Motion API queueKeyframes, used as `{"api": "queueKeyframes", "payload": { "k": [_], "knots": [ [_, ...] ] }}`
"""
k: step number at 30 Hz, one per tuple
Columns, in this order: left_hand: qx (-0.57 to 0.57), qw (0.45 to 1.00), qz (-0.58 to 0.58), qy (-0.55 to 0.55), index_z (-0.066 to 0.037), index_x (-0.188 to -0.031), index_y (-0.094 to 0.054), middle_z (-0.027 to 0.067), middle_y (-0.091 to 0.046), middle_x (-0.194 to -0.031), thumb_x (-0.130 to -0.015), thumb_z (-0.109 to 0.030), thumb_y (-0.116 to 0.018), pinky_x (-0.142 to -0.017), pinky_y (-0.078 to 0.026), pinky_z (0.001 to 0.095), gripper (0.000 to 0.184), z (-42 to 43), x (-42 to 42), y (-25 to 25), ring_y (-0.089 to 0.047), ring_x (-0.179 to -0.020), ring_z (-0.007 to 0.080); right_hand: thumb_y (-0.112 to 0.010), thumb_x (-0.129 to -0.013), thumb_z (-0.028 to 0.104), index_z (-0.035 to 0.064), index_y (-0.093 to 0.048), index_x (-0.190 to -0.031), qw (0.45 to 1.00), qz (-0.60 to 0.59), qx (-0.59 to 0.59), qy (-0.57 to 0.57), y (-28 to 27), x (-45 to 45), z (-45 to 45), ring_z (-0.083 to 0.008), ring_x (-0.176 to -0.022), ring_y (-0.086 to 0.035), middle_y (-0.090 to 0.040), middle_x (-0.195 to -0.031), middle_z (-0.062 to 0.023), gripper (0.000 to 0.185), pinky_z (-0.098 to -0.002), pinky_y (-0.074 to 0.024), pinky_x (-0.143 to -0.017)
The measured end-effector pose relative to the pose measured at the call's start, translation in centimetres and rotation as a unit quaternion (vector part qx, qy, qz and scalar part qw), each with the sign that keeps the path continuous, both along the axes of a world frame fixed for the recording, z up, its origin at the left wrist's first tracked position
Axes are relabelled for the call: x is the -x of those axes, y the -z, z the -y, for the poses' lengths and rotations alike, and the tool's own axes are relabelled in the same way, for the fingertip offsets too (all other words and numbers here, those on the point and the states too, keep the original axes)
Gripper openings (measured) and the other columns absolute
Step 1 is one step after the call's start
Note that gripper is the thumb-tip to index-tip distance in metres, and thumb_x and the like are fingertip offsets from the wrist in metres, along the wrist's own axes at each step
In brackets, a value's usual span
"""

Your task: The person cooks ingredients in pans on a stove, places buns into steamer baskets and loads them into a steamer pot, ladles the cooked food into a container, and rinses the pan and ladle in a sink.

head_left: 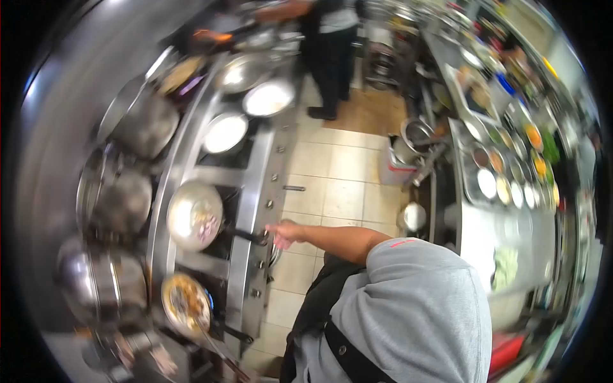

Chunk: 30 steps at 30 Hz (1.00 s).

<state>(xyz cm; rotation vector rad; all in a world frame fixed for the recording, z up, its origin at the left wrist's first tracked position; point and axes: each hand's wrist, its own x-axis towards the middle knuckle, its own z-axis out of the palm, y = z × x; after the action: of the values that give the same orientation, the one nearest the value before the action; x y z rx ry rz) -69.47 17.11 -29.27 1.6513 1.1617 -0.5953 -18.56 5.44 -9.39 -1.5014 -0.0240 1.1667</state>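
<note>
My right hand (285,233) is at the end of a black pan handle (246,236), its fingers closed on the tip, slightly blurred. The handle belongs to a light round pan (195,216) on the stove, with pinkish and pale pieces of food inside. Nearer the bottom, a second pan (185,305) holds orange-brown food, and a long utensil (220,352) leans out of it. A blue flame shows at this pan's edge. My left hand is not visible.
Two pale pans (225,133) (269,97) sit farther along the stove (252,210). Large pots (119,203) line its left side. A co-worker in dark trousers (329,57) stands at the top. On the right, a counter (476,233) holds ingredient containers and a green cloth (505,268).
</note>
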Motion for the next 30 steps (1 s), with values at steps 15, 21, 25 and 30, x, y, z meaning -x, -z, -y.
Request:
{"api": "queueKeyframes", "payload": {
  "k": [15, 21, 25, 30],
  "knots": [
    [0.059, 0.993, 0.031, 0.093, -0.006, -0.094, -0.065, 0.0126, -0.063, -0.073, -0.083, -0.028, -0.058, -0.05, -0.042, 0.0415, 0.026, 0.5, -26.4, -4.4, -0.06, -0.061, 0.0286, -0.058, -0.084, 0.036, 0.006, -0.067, -0.092, 0.915, 0.36, 0.125, 0.134, -5.6, 12.1, 37.4, -0.0301, -0.093, -0.062, -0.067, -0.095, -0.0148, 0.032, -0.0386, -0.0481, -0.08],
    [-0.001, 0.907, 0.035, 0.42, -0.006, -0.096, -0.065, 0.0116, -0.063, -0.074, -0.084, -0.027, -0.057, -0.049, -0.042, 0.0406, 0.026, 5.6, -21.7, -2.8, -0.06, -0.061, 0.0275, -0.069, -0.075, 0.028, 0.0049, -0.062, -0.099, 0.555, 0.401, 0.666, 0.296, -4.4, 29.2, 67.5, -0.0376, -0.096, -0.055, -0.06, -0.101, -0.0189, 0.034, -0.0462, -0.0438, -0.084],
    [-0.105, 0.726, 0.143, 0.665, -0.006, -0.097, -0.065, 0.0109, -0.064, -0.075, -0.085, -0.027, -0.057, -0.048, -0.042, 0.0399, 0.026, 8.0, -19.3, -1.4, -0.061, -0.061, 0.0268, -0.07, -0.074, 0.029, 0.0007, -0.055, -0.118, 0.431, 0.297, 0.762, 0.382, -7.5, 32.0, 69.3, -0.0336, -0.106, -0.05, -0.054, -0.119, -0.0187, 0.054, -0.045, -0.0402, -0.092],
    [0.017, 0.903, 0.032, 0.427, -0.007, -0.098, -0.064, 0.0024, -0.062, -0.077, -0.089, -0.022, -0.053, -0.047, -0.042, 0.032, 0.021, 12.5, -21.2, -7.5, -0.061, -0.064, 0.0154, -0.066, -0.075, 0.01, 0.0017, -0.056, -0.104, 0.586, 0.367, 0.635, 0.346, -8.6, 33.5, 69.2, -0.0381, -0.098, -0.049, -0.056, -0.102, -0.0166, 0.032, -0.0435, -0.043, -0.085]
  ]
}}
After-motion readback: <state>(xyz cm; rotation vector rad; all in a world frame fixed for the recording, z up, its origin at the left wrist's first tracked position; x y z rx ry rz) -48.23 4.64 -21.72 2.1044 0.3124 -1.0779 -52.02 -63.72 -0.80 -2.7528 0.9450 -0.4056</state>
